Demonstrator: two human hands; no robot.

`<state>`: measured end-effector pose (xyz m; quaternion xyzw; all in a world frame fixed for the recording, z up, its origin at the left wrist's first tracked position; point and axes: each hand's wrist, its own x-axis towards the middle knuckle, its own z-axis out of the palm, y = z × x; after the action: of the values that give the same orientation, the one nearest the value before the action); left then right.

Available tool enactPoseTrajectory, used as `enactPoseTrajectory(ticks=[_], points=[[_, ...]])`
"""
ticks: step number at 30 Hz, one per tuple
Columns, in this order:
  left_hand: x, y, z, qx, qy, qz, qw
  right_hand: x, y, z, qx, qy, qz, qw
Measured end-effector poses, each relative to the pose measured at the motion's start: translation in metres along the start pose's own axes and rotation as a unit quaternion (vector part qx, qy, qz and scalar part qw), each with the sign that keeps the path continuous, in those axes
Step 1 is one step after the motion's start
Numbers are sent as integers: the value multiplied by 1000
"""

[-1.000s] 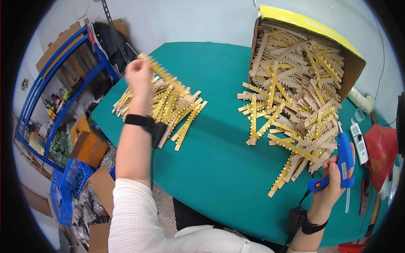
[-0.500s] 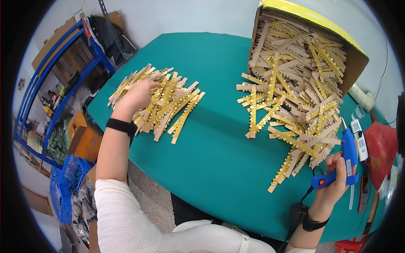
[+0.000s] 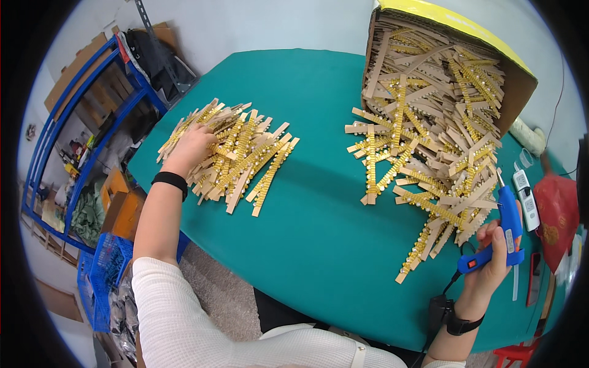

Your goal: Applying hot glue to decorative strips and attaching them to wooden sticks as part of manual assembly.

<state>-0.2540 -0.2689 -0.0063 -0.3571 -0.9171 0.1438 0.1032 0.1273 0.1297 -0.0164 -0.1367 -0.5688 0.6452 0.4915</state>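
Observation:
On the left part of the green table lies a pile of wooden strips, each wound with gold trim and dotted with white beads. My left hand rests on this pile's left side with its fingers curled down among the strips. Whatever those fingers hold, if anything, is hidden. At the right, my right hand is wrapped round the handle of a blue hot glue gun, its nozzle pointing up and away. Beside the nozzle, a larger heap of the same strips spills from a tipped cardboard box.
A green-covered table spreads before me. Past the glue gun lie a white power strip, a red bag and a red-edged phone-like object. Blue shelving and blue crates stand left of the table. A black cord trails from the glue gun.
My left hand has shifted slightly left and nearer over the pile. My right hand still holds the glue gun in about the same place; the whole view has moved a little.

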Motion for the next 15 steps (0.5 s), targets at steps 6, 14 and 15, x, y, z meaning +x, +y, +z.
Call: enactPoseTrajectory(ticks=[6,14,15], points=[[17,-35,-19,-124,145,-82,978,0,4,3,-5,5,0,1000],[59,-21,-40,127,159,-258,944,1,6,13,-33,43,12,998],[62,-8,-41,127,168,-261,942,2,4,13,-42,41,17,998]])
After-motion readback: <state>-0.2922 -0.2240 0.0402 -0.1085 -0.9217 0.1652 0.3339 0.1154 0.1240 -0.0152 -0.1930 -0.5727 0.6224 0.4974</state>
